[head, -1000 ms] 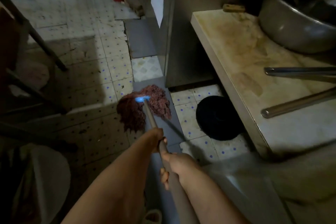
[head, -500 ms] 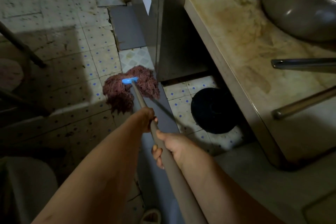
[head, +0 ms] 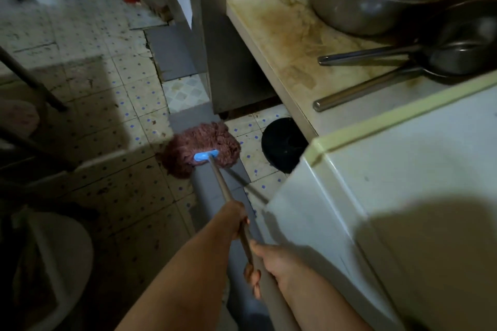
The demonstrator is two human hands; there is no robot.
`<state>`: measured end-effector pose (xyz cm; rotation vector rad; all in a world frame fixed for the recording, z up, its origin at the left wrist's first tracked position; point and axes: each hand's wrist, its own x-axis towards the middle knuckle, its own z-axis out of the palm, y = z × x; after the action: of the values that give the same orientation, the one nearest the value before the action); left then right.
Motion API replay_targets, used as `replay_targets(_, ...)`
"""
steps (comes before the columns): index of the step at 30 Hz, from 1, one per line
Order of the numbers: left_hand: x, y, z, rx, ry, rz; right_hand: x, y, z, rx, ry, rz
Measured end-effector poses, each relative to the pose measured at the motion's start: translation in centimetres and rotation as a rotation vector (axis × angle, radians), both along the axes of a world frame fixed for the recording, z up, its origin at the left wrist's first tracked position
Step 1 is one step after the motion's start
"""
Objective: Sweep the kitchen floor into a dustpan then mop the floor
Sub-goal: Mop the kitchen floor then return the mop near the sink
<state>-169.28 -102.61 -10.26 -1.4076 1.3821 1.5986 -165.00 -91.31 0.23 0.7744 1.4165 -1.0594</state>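
Observation:
A mop with a reddish-brown string head (head: 201,146) and a blue clamp (head: 206,155) rests on the floor, partly on a grey strip and partly on dirty dotted tiles (head: 113,105). Its long handle (head: 223,185) runs back toward me. My left hand (head: 233,216) grips the handle higher up the shaft. My right hand (head: 269,263) holds it lower, close to my body. No dustpan shows in the head view.
A stained counter (head: 290,43) with a big metal pot (head: 360,0) and two long-handled pans (head: 454,54) is at the right. A white appliance (head: 390,196) stands near right. A black round lid (head: 282,142) lies under the counter. Table legs (head: 32,80) and a white bucket (head: 61,263) crowd the left.
The mop head has slid right along the grey strip toward the black lid. My view has shifted back, and the white appliance has come into view at the right.

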Motion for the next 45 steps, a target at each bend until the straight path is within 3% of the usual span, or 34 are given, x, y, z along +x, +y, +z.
replay_targets(7, 8.4, 10.3, 3.3, -0.005, 0.047, -0.078, 8.3, 9.4, 3.4, 0.019, 0.071, -0.079)
replay_targets(12, 9.6, 11.2, 3.6, 0.005, 0.085, -0.063, 9.4, 9.5, 3.0, 0.092, 0.256, 0.049)
replay_targets(15, 9.0, 9.2, 2.5, -0.017, 0.109, 0.012, 9.4, 6.8, 1.4, 0.107, 0.367, 0.12)
replay_targets(19, 6.7, 5.7, 1.4, -0.008, 0.141, 0.043, 6.5, 3.3, 0.5, 0.122, 0.311, 0.196)
replay_targets(27, -4.0, -4.5, 0.8, 0.044, 0.102, 0.209, -4.5, -6.8, 0.4, 0.111, 0.11, 0.126)
replay_targets(30, -8.0, -8.4, -0.2, 0.052, 0.105, 0.26, -8.1, -10.3, -0.4, 0.104, 0.143, 0.128)
replay_targets(35, -13.5, -14.4, -1.9, -0.005, 0.108, 0.226, -13.3, -16.1, -1.7, 0.102, 0.21, 0.219)
replay_targets(39, -16.4, -17.2, -2.3, -0.009, 0.109, 0.217, -16.4, -18.7, -1.9, 0.079, 0.15, 0.16)
replay_targets(45, -15.1, -17.4, -2.0, 0.029, 0.103, 0.22, -15.4, -18.8, -1.5, 0.077, 0.175, 0.227)
